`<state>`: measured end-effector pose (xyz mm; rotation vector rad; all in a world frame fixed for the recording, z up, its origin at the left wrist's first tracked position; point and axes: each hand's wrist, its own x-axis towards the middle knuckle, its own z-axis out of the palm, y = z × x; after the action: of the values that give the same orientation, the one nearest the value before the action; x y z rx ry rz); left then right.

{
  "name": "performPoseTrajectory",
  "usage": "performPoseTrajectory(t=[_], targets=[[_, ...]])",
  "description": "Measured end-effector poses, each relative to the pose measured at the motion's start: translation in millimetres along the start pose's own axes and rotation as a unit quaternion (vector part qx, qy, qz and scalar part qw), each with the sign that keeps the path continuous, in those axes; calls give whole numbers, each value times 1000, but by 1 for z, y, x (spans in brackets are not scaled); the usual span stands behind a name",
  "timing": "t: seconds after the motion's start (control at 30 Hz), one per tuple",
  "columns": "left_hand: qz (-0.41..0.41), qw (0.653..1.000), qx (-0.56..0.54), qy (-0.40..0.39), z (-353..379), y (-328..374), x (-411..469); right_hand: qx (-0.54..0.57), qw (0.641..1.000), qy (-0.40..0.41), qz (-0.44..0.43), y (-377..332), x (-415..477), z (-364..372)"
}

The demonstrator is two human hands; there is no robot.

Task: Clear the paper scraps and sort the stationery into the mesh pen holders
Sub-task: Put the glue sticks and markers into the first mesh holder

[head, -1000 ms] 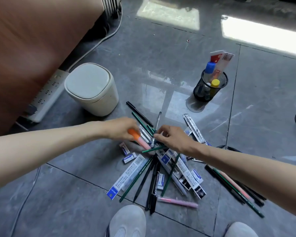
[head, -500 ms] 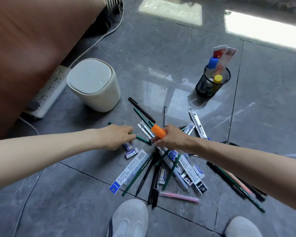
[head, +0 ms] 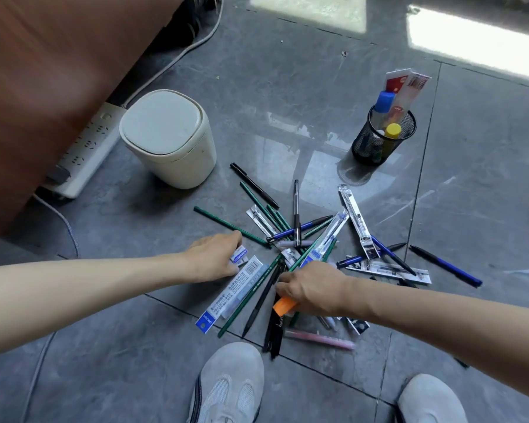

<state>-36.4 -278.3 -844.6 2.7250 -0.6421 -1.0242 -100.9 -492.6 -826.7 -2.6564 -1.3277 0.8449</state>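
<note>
The right hand's [head: 312, 288] fingers are curled around an orange highlighter [head: 284, 306], whose orange end sticks out under the palm, low over the near edge of the pile of pens and pencils [head: 297, 236]. The left hand's [head: 214, 257] fingers are bent over a small white-and-blue eraser [head: 242, 256] at the pile's left edge; I cannot tell whether they pinch it or only touch it. Just beside that hand lies a long barcode packet [head: 232, 294], and a green pencil [head: 226, 222] runs past its fingertips.

The pile fans outward on the grey tile floor [head: 287, 102]. A pink pen [head: 321, 338] marks its near edge and a blue pen [head: 446, 265] its right edge.

1 mesh pen holder [head: 364, 148] stands upright beyond the pile to the right, well apart from both hands, with bare tile between; it holds capped sticks and card packets. A white lidded bin [head: 168, 138] stands near the pile's far left, with a power strip [head: 86, 151] beside it. 2 grey shoes [head: 229, 383] close the near side.
</note>
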Motion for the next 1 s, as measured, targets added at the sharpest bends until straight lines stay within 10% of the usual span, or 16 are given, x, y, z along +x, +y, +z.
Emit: performPoseTrajectory(t=[0.4,0.57,0.73,1.0], targets=[[29,998,33,33,0,7,0,-74,993,-79,40,-18,2,0],[-7,999,-48,0,-20,9,6,144,984,-30,101,-9,-10,-7],[2,968,-245,-45,-55,32,22,534,800,113,249,34,-18,-41],[12,905,-424,-39,-133,121,82,590,618,392,340,145,-66,-111]])
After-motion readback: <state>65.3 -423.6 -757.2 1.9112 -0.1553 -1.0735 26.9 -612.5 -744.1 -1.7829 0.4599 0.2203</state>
